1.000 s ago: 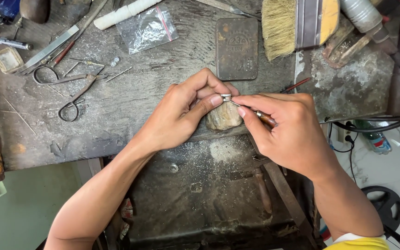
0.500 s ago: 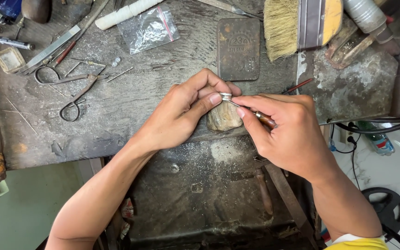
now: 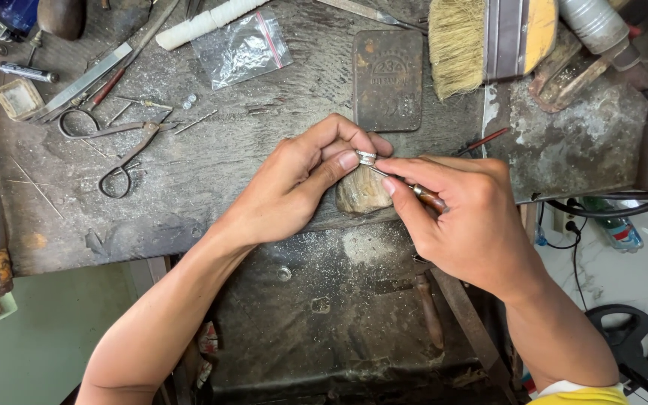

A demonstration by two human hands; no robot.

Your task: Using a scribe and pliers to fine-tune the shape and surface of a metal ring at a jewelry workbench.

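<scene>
Where the workbench [image 3: 189, 187] meets its front edge, near the middle, a worn wooden peg [image 3: 361, 195] juts out, and a small silver ring [image 3: 367, 157] is held against its top.

Left hand [image 3: 301, 180]: reached in from the lower left, forearm angled up to the right, fingers curled, thumb and forefinger closed on the ring.

Right hand [image 3: 463, 217]: brought in from the lower right, wrist bent inward, fingers closed in a pen grip on a slender tool [image 3: 414, 189] with a brownish handle, its thin metal tip laid against the ring.

Also listed on the bench:
- scissors [image 3: 125, 154], toward the left edge;
- clear plastic bag [image 3: 243, 49], near the rear edge;
- dark rectangular metal block [image 3: 388, 79], just behind the hands;
- broad bristle brush [image 3: 481, 41] with a yellow handle, at the rear right;
- white ridged rod [image 3: 208, 21], at the rear edge beside the bag.

Metal filings are seen on the dark tray [image 3: 324, 300] below the front edge.
</scene>
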